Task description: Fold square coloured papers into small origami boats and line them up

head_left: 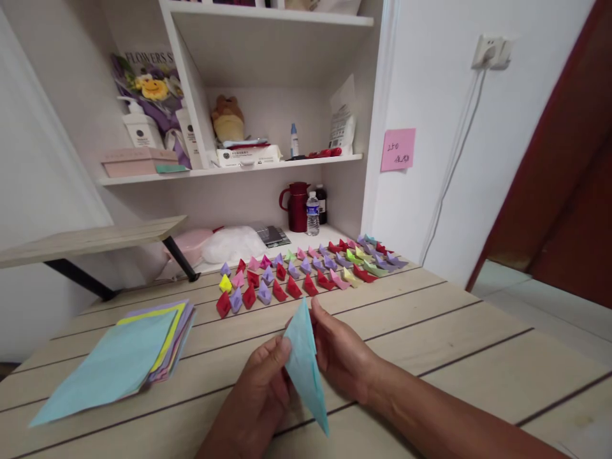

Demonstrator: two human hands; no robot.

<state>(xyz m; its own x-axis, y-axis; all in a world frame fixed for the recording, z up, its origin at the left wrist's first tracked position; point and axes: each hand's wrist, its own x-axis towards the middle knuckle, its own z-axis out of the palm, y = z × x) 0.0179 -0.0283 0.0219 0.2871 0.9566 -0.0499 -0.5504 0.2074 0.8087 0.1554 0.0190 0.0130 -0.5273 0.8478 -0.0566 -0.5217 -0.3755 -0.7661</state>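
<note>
My left hand pinches a folded light blue sheet of paper between its thumb and fingers. The paper stands on edge above the table, in a narrow pointed shape with layered folds along its right side. Curled round that right side is my right hand, its thumb near the upper tip and its other fingers partly hidden behind the paper. Beyond both hands, several rows of small folded paper boats in red, purple, pink, yellow and green stand on the table. To the left lies a stack of coloured paper sheets, light blue on top.
The wooden slatted table meets a white shelf unit. A small raised wooden stand with black legs is at left. Behind the boats are a red jug, a water bottle and a white plastic bag.
</note>
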